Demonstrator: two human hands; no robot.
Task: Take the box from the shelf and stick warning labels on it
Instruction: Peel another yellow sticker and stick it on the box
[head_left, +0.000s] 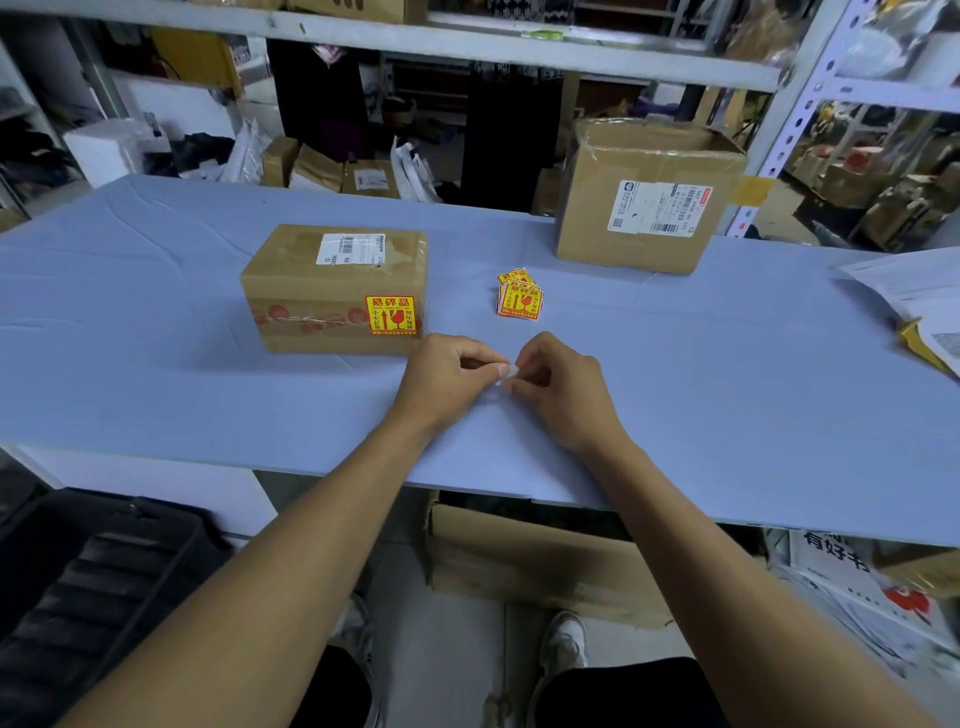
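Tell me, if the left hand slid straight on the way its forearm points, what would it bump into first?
Almost at once, the right hand: the left hand points up and rightward, and their fingertips already meet on a small whitish scrap. Beyond that, probably the pile of warning labels, though depth is hard to judge.

A small brown cardboard box (332, 288) sits closed and upright on the pale blue surface (156, 395), left of the frame's centre. Clear tape runs over it, a white shipping label (350, 248) lies on its top, and red print crosses its near side. One yellow-and-red warning label (390, 315) is stuck flat on that near side, at its right end. Right of the box, near the centre of the frame, a small fanned stack of the same warning labels (519, 299) lies on the surface.
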